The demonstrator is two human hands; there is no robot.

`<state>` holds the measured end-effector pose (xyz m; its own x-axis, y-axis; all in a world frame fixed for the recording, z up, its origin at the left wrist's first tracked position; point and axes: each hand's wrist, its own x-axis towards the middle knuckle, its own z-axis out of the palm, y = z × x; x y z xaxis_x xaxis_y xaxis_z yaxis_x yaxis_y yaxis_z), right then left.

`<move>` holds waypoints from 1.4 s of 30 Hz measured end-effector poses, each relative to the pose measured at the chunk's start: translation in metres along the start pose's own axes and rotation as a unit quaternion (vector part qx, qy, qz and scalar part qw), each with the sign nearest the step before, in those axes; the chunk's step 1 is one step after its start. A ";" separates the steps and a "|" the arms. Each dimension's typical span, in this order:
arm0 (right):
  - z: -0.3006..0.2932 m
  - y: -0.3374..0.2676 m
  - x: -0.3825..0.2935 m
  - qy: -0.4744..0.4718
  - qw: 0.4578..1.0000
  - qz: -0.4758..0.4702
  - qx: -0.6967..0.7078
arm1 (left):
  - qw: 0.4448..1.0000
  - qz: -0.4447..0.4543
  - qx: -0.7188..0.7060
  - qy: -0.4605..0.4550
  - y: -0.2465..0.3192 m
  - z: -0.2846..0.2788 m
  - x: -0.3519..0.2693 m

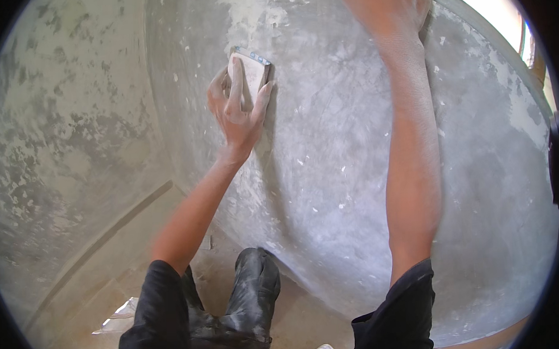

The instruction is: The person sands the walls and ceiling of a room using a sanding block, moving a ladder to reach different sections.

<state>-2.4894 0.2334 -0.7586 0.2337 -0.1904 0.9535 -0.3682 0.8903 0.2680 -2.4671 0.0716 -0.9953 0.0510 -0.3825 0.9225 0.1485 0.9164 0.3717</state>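
My left hand point(241, 99) grips a pale, dust-covered hand block point(249, 73), seemingly a sanding block, with a blue-and-white patterned strip along its top end. The block lies against a grey plastered wall point(335, 172) with white patches and pale specks. Its exact working face is hidden. At the top of the view is my right hand point(386, 3), raised against or close to the same wall, its fingers cut off by the picture's edge. Whether it holds anything cannot be seen. White dust coats both hands and the right forearm.
A mottled grey-green wall point(71, 113) meets the grey one at a corner on the left. A dark strip point(104, 238) runs along its foot. Crumpled white material point(119, 317) lies on the brown floor point(304, 318). Bright light enters through an opening point(487, 1) at upper right.
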 end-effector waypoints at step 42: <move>-0.007 -0.015 -0.002 0.008 1.000 0.026 -0.013 | 0.993 0.085 -0.078 0.034 -0.055 0.015 0.069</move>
<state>-2.4782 0.2231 -0.7660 0.2285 -0.1377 0.9638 -0.3569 0.9092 0.2145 -2.4864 -0.0031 -0.9509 0.1536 -0.2362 0.9595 0.2839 0.9406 0.1861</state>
